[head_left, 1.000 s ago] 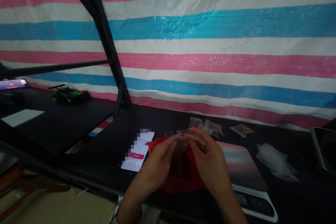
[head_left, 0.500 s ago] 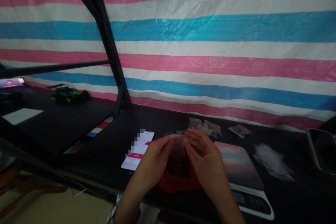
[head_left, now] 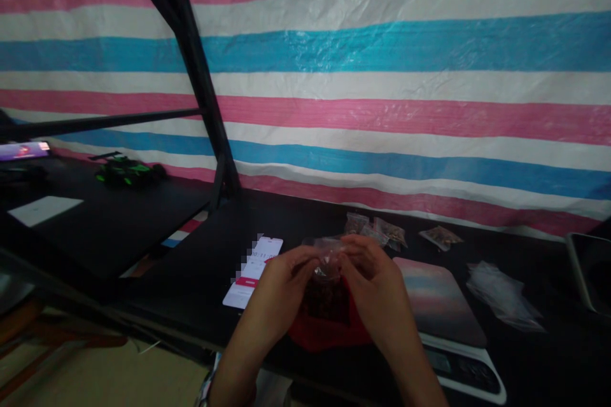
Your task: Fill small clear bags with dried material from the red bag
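Observation:
Between both hands is a small clear plastic bag (head_left: 327, 261), held up over a red bag (head_left: 315, 336) with dark brown bits inside. My left hand (head_left: 291, 276) pinches the bag's left side, and my right hand (head_left: 370, 273) grips its right side. Whether anything lies inside the clear bag is hard to see. Right of my right hand sits a kitchen scale (head_left: 436, 299) with a bare metal plate. Beyond the hands lie small filled zip bags (head_left: 390, 232), and one more filled bag (head_left: 440, 237) rests apart from them.
A stack of flat clear bags (head_left: 501, 296) lies right of the scale, with a dark, pale-rimmed object (head_left: 585, 270) at the far right. Left of my hands is a lit phone (head_left: 255, 270). A black frame post (head_left: 200, 82) divides this table from another holding a green toy car (head_left: 128, 172).
The clear bag looks more spread between my fingers than before, and more of the brown bits show beneath it. The whole view has shifted slightly; the other things lie as before.

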Available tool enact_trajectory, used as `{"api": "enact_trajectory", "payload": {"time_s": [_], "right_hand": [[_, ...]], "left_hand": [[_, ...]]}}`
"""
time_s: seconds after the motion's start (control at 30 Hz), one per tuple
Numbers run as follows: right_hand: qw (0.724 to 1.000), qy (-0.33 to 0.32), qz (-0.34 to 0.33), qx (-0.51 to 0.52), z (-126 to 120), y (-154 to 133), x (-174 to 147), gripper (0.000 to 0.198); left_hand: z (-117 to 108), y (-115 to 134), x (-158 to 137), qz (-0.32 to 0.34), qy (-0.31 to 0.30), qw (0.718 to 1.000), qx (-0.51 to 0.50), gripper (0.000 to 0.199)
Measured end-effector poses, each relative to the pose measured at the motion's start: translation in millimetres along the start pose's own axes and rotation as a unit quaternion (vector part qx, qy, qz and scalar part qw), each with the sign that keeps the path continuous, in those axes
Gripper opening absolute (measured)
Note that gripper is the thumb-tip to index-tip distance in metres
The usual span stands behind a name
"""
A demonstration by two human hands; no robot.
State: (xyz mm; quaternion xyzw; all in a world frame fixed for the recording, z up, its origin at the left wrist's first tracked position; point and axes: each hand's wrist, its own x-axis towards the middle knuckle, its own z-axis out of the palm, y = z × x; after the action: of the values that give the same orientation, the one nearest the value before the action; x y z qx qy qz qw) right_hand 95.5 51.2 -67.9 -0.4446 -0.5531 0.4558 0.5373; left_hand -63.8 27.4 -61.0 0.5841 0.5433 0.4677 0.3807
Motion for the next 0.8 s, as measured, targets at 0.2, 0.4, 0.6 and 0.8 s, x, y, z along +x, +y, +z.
{"api": "enact_trajectory", "payload": {"time_s": [0.2,0.4,0.6,0.8], "right_hand": [[0.994,-0.033,-0.005,-0.101,-8.1,2.3,1.5,0.025],[0.986,-0.031,-0.020,-0.163,-11.1,-4.4,-1.1,0.034],[0.984,-0.034,-0.029,-0.170,-13.0,-6.0,-1.3,0.016],[0.980,-0.082,-0.017,-0.181,-21.3,-5.9,4.0,0.016]], "left_hand": [[3.7,5.8,0.8,-0.017,0.007,1.000,0.005,0.024],[10.1,8.8,3.2,-0.047,0.057,0.997,0.006,0.015],[10.7,6.0,3.0,0.007,0.038,0.996,0.075,0.029],[14.9,5.5,3.7,-0.040,0.039,0.998,0.014,0.012]]}}
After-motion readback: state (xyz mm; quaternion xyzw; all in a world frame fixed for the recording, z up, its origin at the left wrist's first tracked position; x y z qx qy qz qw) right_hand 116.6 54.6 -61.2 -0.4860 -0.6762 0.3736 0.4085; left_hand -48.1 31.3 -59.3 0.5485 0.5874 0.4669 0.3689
